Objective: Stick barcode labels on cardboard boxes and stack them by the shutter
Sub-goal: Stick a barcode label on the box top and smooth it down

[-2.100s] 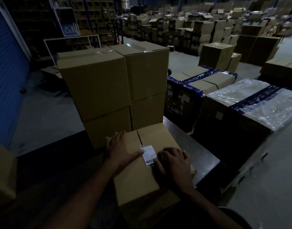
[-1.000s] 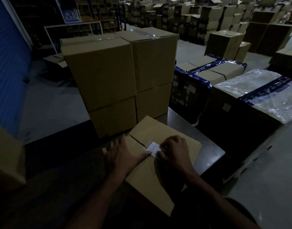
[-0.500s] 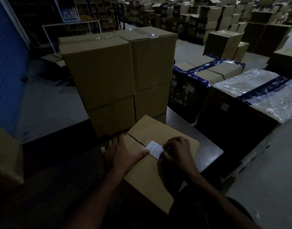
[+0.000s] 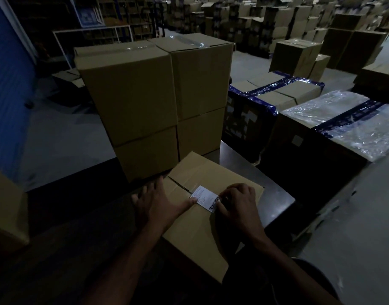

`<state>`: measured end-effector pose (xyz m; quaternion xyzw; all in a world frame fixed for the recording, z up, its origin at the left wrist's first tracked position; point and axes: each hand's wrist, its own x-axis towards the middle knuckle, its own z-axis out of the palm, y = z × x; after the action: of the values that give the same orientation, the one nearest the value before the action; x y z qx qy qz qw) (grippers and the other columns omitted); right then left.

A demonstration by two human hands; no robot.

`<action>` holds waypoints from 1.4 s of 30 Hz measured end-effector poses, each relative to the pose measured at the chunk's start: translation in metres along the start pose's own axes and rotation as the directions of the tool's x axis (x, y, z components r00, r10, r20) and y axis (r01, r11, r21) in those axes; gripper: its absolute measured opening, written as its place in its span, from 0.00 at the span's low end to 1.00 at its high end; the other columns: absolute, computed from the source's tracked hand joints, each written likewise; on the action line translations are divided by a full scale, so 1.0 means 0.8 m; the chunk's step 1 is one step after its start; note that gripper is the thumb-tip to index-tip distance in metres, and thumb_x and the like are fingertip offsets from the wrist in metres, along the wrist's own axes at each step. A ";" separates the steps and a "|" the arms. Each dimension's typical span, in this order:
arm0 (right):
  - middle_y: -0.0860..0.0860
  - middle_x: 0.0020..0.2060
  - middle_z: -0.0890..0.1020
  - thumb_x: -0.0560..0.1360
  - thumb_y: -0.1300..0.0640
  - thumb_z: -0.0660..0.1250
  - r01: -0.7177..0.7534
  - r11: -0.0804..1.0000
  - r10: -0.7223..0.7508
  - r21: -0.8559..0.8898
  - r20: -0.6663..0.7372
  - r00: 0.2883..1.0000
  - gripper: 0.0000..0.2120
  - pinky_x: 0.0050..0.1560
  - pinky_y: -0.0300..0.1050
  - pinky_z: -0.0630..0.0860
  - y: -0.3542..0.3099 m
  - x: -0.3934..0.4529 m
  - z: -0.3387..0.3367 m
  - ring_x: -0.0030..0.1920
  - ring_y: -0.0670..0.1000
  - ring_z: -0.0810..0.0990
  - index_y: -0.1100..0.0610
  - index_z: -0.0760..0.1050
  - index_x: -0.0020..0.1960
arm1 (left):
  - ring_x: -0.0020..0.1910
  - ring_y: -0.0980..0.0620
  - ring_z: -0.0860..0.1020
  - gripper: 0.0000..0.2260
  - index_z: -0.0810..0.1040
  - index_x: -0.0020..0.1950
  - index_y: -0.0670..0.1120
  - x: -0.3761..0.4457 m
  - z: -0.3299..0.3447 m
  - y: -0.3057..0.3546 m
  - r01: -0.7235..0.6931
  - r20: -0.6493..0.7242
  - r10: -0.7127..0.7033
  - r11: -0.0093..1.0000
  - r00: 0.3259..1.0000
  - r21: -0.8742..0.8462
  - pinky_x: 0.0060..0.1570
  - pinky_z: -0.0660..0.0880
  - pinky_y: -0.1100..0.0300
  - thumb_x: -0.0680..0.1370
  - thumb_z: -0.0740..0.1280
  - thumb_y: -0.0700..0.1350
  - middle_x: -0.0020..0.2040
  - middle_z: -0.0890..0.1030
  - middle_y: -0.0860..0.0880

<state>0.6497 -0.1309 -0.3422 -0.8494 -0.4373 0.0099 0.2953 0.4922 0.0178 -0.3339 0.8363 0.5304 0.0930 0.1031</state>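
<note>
A brown cardboard box (image 4: 202, 234) lies on a dark table (image 4: 275, 199) right in front of me. A white barcode label (image 4: 205, 198) sits across the box's top seam. My left hand (image 4: 158, 202) lies flat on the box's left flap, its thumb touching the label's left edge. My right hand (image 4: 237, 205) rests on the right flap with fingers curled, fingertips pressing the label's barcode end. The blue shutter (image 4: 6, 89) is at the far left.
Two stacks of tall brown boxes (image 4: 145, 95) stand just behind the table. Plastic-wrapped pallets with blue tape (image 4: 334, 126) fill the right side. Another box's corner (image 4: 6, 210) shows at the left edge. Many more boxes crowd the dim warehouse background.
The box has been turned clockwise on the table. My right hand has slid off the label toward its barcode end, so more of the label shows. My left hand stays flat.
</note>
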 end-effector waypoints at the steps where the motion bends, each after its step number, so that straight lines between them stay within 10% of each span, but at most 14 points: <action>1: 0.48 0.53 0.72 0.73 0.47 0.69 -0.002 1.000 0.002 0.008 -0.006 1.000 0.11 0.53 0.38 0.60 -0.001 -0.001 0.000 0.56 0.45 0.61 0.52 0.77 0.52 | 0.72 0.46 0.65 0.62 0.59 0.77 0.52 0.000 0.000 0.000 0.001 0.000 -0.001 1.000 1.000 -0.008 0.69 0.58 0.44 0.52 0.48 0.87 0.74 0.69 0.47; 19: 0.52 0.59 0.71 0.72 0.43 0.67 -0.219 0.966 0.235 -0.136 0.114 0.965 0.17 0.59 0.48 0.63 -0.027 0.015 -0.010 0.63 0.55 0.64 0.54 0.79 0.53 | 0.75 0.46 0.61 0.60 0.55 0.79 0.51 -0.002 0.000 0.000 -0.010 0.010 0.011 0.996 1.000 -0.093 0.70 0.57 0.44 0.55 0.54 0.86 0.77 0.64 0.47; 23: 0.47 0.40 0.77 0.73 0.47 0.68 -0.154 0.985 0.145 0.079 0.119 0.982 0.09 0.47 0.46 0.72 -0.028 0.021 -0.009 0.51 0.54 0.78 0.45 0.73 0.35 | 0.74 0.46 0.64 0.60 0.59 0.78 0.52 -0.005 -0.001 -0.001 -0.047 -0.053 0.040 0.989 0.998 -0.141 0.68 0.59 0.45 0.54 0.49 0.86 0.76 0.66 0.47; 30: 0.55 0.46 0.80 0.76 0.59 0.69 -0.318 0.574 0.198 0.755 0.249 0.948 0.09 0.37 0.40 0.79 -0.028 0.006 -0.026 0.45 0.51 0.83 0.52 0.74 0.55 | 0.64 0.47 0.73 0.31 0.74 0.67 0.52 0.010 0.021 -0.013 -0.087 -0.176 0.051 0.976 0.983 -0.199 0.63 0.66 0.45 0.75 0.52 0.71 0.64 0.77 0.49; 42: 0.57 0.45 0.83 0.78 0.63 0.65 -0.452 0.286 0.514 0.845 0.263 0.817 0.04 0.40 0.40 0.78 0.052 -0.031 -0.071 0.43 0.52 0.81 0.60 0.79 0.50 | 0.58 0.39 0.74 0.20 0.78 0.61 0.46 0.052 0.012 0.038 -0.234 -0.302 0.211 0.971 0.930 -0.041 0.57 0.69 0.42 0.71 0.76 0.49 0.58 0.78 0.42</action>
<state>0.6806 -0.1961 -0.3225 -0.6603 -0.0806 0.2970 0.6851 0.5388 0.0419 -0.3330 0.8631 0.4377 0.2483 0.0434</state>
